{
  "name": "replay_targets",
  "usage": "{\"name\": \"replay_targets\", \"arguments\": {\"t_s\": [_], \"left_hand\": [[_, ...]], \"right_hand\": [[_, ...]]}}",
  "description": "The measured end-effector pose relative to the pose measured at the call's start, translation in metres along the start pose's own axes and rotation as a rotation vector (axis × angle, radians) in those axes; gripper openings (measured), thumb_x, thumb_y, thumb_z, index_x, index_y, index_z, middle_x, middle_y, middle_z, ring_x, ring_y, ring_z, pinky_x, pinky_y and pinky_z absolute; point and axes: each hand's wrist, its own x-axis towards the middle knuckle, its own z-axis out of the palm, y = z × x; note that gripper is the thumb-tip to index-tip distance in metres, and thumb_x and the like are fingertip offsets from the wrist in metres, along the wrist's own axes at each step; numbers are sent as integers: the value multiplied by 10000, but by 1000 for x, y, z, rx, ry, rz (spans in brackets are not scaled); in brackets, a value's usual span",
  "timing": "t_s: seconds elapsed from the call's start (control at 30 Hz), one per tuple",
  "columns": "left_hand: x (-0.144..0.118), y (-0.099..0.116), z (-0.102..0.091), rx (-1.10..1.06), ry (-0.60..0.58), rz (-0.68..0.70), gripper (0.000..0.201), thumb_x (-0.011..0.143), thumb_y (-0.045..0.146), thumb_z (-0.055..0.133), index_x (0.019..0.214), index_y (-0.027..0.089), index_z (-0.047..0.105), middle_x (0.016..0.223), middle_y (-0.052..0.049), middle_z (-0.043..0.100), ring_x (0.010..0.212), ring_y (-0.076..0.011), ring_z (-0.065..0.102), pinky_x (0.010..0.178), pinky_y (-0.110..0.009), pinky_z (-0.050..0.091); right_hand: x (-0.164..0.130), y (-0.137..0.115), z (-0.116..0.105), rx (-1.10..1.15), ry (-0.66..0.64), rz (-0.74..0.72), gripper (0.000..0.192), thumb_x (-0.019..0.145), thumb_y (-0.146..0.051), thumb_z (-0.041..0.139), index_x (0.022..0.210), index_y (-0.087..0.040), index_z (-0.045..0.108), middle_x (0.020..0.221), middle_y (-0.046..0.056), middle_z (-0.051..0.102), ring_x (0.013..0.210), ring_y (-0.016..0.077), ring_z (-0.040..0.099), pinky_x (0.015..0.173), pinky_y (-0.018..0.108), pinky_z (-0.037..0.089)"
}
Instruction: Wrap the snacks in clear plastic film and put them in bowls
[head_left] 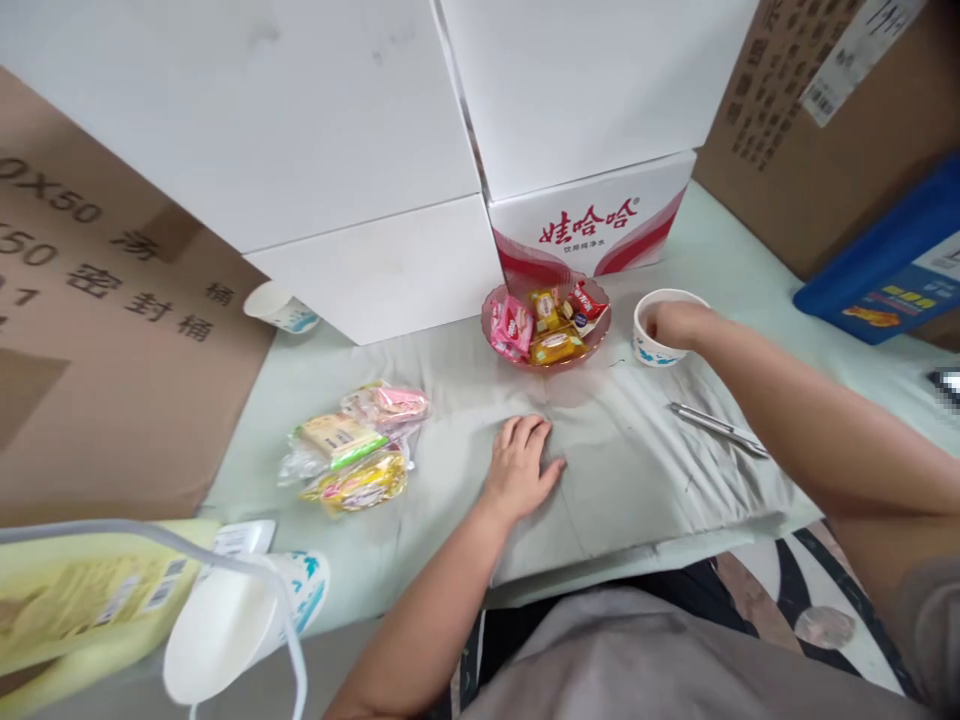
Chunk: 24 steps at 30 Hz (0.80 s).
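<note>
My left hand (520, 467) lies flat on the pale green tablecloth (600, 480), fingers stretched out and holding nothing. My right hand (679, 325) reaches into a white paper cup (660, 352) with blue print; its fingers are hidden behind the rim. Left of that cup stands a pink glass bowl (551, 362) with several wrapped snacks, among them a pink packet (512, 327) and yellow packets (557, 346). Further left lies a group of packaged snacks (345, 440) in clear wrappers. A metallic pen-like tool (718, 429) rests on the cloth below my right forearm.
White cartons (375, 270) are stacked behind the bowl. Brown cardboard boxes flank the table, one on the left (97, 330) and one on the right (832, 170). A blue container (885, 260), paper cups at left (281, 308) and front left (225, 620), and a yellow package (90, 600) stand around.
</note>
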Motion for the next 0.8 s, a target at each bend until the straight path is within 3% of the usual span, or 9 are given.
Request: {"name": "replay_targets", "arguments": {"t_s": [0.1,0.3,0.37,0.43,0.5,0.53,0.6,0.67,0.8], "left_hand": [[1,1,-2,-24,-25,-19,497,830,368,643,1281,182,546,1297,-117,543,1230,-322,411,1044,-508,381],[2,3,-5,-40,-42,-36,502,828,380,650,1276,178,549,1307,-108,543,1237,-308,407,1055,-493,380],[2,3,-3,-31,-32,-30,508,825,380,653,1280,181,548,1310,-112,541,1241,-309,408,1049,-497,386],[2,2,0,-26,-7,-17,504,820,380,658,1272,183,555,1308,-117,544,1243,-313,413,1039,-506,396],[2,2,0,-43,34,15,429,828,354,648,1215,178,591,1259,-114,577,1212,-304,451,1014,-492,423],[1,1,-3,-62,61,42,358,846,325,623,1174,180,613,1221,-107,597,1180,-287,485,997,-471,441],[-5,0,-16,-88,152,97,235,884,257,554,1094,195,641,1142,-90,624,1110,-245,542,966,-428,465],[-18,-4,-37,-44,334,89,207,894,215,514,1057,209,642,1103,-86,617,1084,-227,559,964,-415,459],[-57,-31,-84,255,851,-247,248,873,241,550,1110,181,589,1130,-128,545,1137,-277,506,1007,-483,396]], "right_hand": [[16,-6,5,-11,-208,6,265,778,-221,644,986,-81,730,1018,176,694,866,241,615,751,331,402],[9,-1,-3,-36,-224,-29,259,834,-241,602,1044,-139,712,1082,144,687,908,233,593,735,322,373],[-6,2,-9,-24,-118,6,300,884,-303,543,1121,-177,677,1113,124,675,908,221,581,708,318,363],[-29,4,-10,46,93,74,342,920,-369,477,1180,-211,634,1131,101,665,896,204,574,685,318,353],[-57,7,-2,165,297,81,286,896,-375,508,1088,-223,657,1050,71,689,855,186,580,689,319,357],[-71,9,6,215,332,21,239,873,-359,533,1019,-226,666,1018,67,697,822,180,586,701,323,372],[-95,20,30,257,426,-40,218,834,-402,551,913,-234,664,970,96,702,813,209,598,691,345,399],[-112,38,59,242,533,-133,310,841,-525,483,875,-261,642,946,125,702,870,267,606,702,395,429],[-128,83,113,159,648,-303,446,825,-690,381,945,-320,600,949,132,693,879,313,613,821,475,439]]}}
